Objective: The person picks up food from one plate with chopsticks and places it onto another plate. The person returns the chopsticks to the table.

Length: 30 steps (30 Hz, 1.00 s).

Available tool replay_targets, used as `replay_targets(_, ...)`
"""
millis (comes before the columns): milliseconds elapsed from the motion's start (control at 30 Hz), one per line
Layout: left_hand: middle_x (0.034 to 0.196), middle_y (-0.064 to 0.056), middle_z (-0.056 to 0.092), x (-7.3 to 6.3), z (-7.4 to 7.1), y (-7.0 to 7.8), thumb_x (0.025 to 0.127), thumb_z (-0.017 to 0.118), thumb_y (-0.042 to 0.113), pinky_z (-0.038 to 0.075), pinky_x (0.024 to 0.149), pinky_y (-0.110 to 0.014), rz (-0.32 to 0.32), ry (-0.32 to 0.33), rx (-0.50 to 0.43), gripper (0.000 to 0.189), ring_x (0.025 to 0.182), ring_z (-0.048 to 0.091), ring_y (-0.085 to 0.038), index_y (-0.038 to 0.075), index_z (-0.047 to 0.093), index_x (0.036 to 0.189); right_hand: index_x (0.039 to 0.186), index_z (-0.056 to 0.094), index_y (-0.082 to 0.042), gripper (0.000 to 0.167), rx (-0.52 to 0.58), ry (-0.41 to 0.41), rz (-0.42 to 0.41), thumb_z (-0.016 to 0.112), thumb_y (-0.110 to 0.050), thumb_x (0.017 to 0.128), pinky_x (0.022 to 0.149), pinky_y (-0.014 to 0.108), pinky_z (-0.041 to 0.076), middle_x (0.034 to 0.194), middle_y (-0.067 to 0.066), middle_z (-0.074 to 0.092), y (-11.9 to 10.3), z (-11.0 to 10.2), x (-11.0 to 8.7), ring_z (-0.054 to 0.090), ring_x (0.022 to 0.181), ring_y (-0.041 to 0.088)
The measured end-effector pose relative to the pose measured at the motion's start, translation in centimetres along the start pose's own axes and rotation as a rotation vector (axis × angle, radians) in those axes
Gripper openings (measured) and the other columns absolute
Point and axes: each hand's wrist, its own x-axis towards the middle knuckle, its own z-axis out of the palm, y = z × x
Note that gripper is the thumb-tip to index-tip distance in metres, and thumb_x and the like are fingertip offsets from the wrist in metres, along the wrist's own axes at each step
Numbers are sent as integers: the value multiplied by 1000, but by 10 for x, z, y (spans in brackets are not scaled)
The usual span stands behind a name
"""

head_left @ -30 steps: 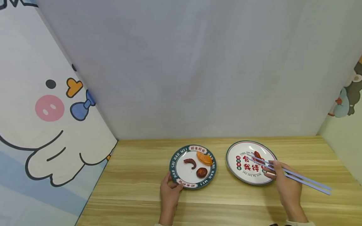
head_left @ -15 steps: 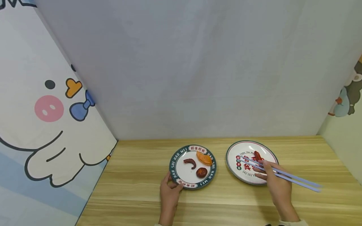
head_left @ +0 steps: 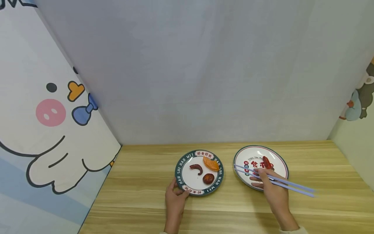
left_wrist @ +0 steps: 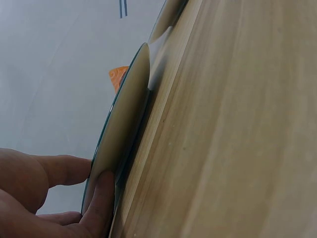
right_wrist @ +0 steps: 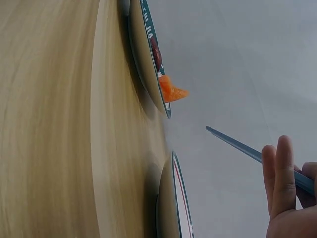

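My left hand (head_left: 176, 200) grips the near-left rim of a green-rimmed plate (head_left: 192, 180), which lies on the table. In the left wrist view, a thumb and fingers pinch the plate's edge (left_wrist: 121, 124). On that plate lie a curved dark-brown food piece (head_left: 197, 168), an orange food slice (head_left: 211, 164) and a brown mushroom (head_left: 208, 178). My right hand (head_left: 274, 191) holds a pair of pale blue chopsticks (head_left: 301, 186) over a second, white plate (head_left: 281, 169), tips pointing left near its left rim. A red food piece (head_left: 266, 162) is on this plate, just beyond the hand.
Both plates stand on a wooden table (head_left: 140, 185), side by side with a narrow gap between them. A grey-white backdrop (head_left: 204, 81) rises behind the table's far edge. A cartoon-printed panel (head_left: 52, 156) borders the left side, and another printed panel (head_left: 359, 143) the right.
My right hand has moved left with the chopsticks, whose tips have passed across the white plate to its left rim. The red food piece shows more fully. My left hand and its plate stay put.
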Motion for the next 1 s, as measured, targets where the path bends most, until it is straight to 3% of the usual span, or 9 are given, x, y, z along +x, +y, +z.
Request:
replay_targets(300, 126, -25, 54, 0, 1, 3, 79, 75, -19, 58, 67, -20, -9, -1, 11, 79, 91, 62, -24, -13, 45, 152, 109, 64, 28, 30, -34, -57, -51, 57, -1, 107, 66, 34, 64, 94, 4, 80, 5, 14, -3, 79, 75, 15)
replay_targets(533, 126, -26, 55, -1, -1, 3, 78, 76, -19, 56, 65, -18, 5, -1, 11, 79, 90, 63, -25, -14, 45, 150, 105, 72, 17, 21, -56, -66, -39, 59, 1, 105, 66, 35, 65, 92, 3, 80, 10, 22, -6, 78, 75, 15)
replay_targets(800, 125, -25, 55, 0, 0, 3, 78, 76, -19, 56, 65, -18, 1, -1, 14, 79, 91, 63, -25, -13, 45, 151, 109, 66, 26, 27, -116, -84, -48, 59, 0, 105, 65, 34, 64, 92, 10, 78, 14, 30, -10, 79, 75, 16)
replay_targets(1000, 126, -24, 55, 0, 0, 2, 79, 76, -19, 56, 66, -19, -9, 1, 13, 79, 91, 63, -24, -12, 46, 151, 109, 64, 28, 28, -108, -107, -57, 58, 1, 106, 64, 32, 64, 93, 1, 77, 17, 33, -12, 78, 74, 14)
